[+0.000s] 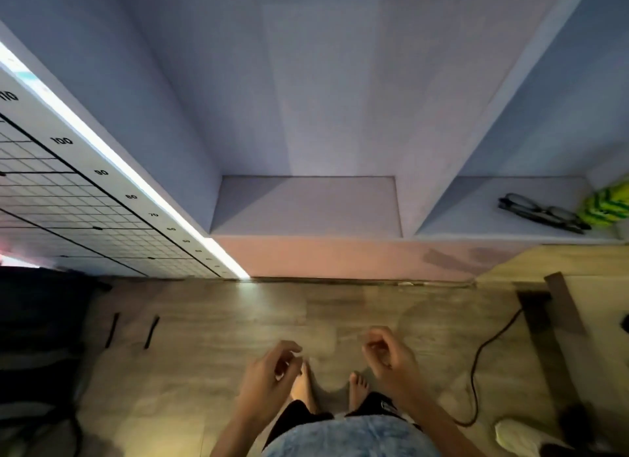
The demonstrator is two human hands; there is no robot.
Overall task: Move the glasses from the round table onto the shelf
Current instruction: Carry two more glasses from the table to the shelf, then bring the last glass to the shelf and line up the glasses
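Note:
Dark-framed glasses [541, 213] lie folded on the bottom board of the right shelf compartment [476, 214], at the right of the view. Both hands hang low in front of me, above the floor and my bare feet. My left hand [269, 375] holds nothing, its fingers loosely curled and apart. My right hand [391, 358] is likewise empty, with fingers loosely bent. Both hands are far below and to the left of the glasses. The round table is out of sight.
A green and yellow object [607, 206] sits right of the glasses. The middle shelf compartment [306, 208] is bare. A numbered grid board [85, 204] leans at left. A black cable [476, 361] snakes over the wooden floor; dark furniture legs [551, 320] stand at right.

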